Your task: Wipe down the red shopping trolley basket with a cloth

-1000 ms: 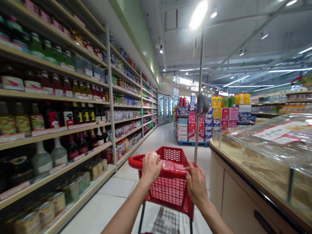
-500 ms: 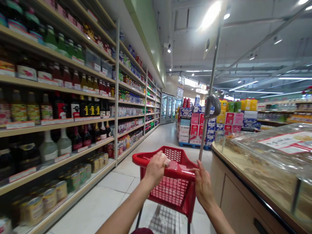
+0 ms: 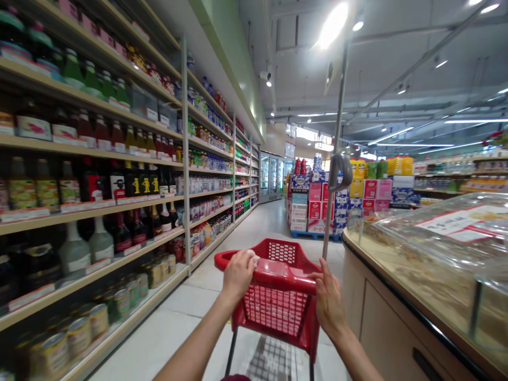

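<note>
A red plastic shopping cart (image 3: 273, 312) stands before me, its handle (image 3: 296, 283) crossing the near side. My left hand (image 3: 240, 272) lies over the left part of this handle, fingers curled round a small crumpled whitish tissue (image 3: 256, 260) pressed against it. At the handle's right end, my right hand (image 3: 329, 296) has its thumb on top and its fingers bent over the outer side; the palm is hidden. A metal pole (image 3: 330, 222) with a grey hook-like fitting (image 3: 340, 172) rises from the cart beside that hand.
Shelves of bottles and cans (image 3: 99, 201) line the left side. On the right, close to the cart, runs a wooden counter (image 3: 392, 312) with clear covers (image 3: 452, 222). Stacked boxes (image 3: 317, 203) stand ahead, and glass-door fridges (image 3: 272, 174) at the far end of the tiled aisle (image 3: 254, 227).
My left hand has slid leftwards along the handle with the tissue. The right hand keeps its place. The shelf and counter have shifted slightly in view.
</note>
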`<action>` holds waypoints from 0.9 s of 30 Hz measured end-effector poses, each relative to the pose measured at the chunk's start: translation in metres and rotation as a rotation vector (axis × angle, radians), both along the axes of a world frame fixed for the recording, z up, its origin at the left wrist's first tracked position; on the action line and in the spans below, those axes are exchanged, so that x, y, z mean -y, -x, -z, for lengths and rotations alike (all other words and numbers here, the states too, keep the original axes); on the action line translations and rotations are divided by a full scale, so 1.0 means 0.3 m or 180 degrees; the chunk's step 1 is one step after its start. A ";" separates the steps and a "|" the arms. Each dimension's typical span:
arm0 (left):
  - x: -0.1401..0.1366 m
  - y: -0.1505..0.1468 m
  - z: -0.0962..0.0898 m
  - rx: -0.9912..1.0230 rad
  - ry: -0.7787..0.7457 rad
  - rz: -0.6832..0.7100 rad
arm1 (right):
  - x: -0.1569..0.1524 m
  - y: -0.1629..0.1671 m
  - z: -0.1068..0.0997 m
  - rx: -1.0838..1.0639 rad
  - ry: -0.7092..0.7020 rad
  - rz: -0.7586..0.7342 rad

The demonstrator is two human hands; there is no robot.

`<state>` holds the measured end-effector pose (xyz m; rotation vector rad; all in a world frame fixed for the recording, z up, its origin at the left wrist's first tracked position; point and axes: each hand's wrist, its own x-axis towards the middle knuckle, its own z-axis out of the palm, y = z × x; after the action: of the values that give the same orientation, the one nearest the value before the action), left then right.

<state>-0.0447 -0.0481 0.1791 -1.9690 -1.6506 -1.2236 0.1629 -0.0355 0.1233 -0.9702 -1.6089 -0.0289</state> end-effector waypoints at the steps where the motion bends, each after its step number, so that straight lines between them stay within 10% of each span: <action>1: 0.002 -0.004 0.004 0.0054 -0.0035 -0.0001 | 0.001 0.007 0.000 0.0012 -0.0028 0.0007; 8: 0.028 -0.204 0.051 -0.0738 -0.0375 0.1026 | -0.003 -0.028 0.003 -0.0126 0.0006 0.0009; 14: -0.003 -0.111 0.027 -0.0318 -0.0318 -0.0053 | 0.010 -0.030 -0.018 -0.0419 0.0402 -0.0048; 19: 0.012 -0.243 0.056 -0.0992 -0.0532 0.1099 | 0.000 -0.019 -0.014 -0.0363 0.0236 -0.0226; 27: -0.008 -0.083 0.057 -0.0372 -0.0656 0.0110 | 0.002 0.003 -0.009 0.0025 -0.0025 0.0052</action>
<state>-0.0197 -0.0458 0.1619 -1.9101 -1.3815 -1.2129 0.1620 -0.0360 0.1260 -0.9782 -1.6070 -0.0502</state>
